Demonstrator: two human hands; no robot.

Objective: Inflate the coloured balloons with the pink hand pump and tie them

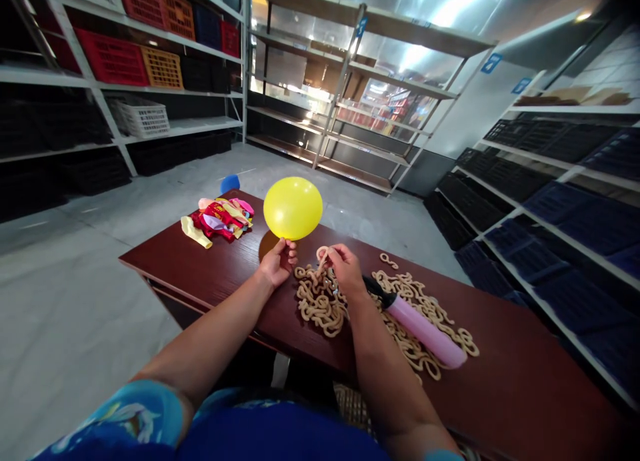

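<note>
An inflated yellow balloon (293, 207) stands above the table, its neck pinched in the fingers of my left hand (280, 261). My right hand (345, 266) is closed on a beige cord (323, 255), which it lifts from a tangled pile of beige cord (323, 311). Beneath and beside my right forearm lies a pink balloon pump (425, 331) with a black nozzle end, resting on more beige cord. The nozzle tip is partly hidden behind my right hand. Left of the yellow balloon is a heap of uninflated balloons (220, 219) in red, pink, lilac and cream.
Everything rests on a dark reddish-brown table (505, 374). A blue round object (230, 183) shows behind its far left corner. Shelves with red crates (114, 57) stand at left, a metal rack (345, 81) at the back, and shelves of dark bins (565, 207) at right.
</note>
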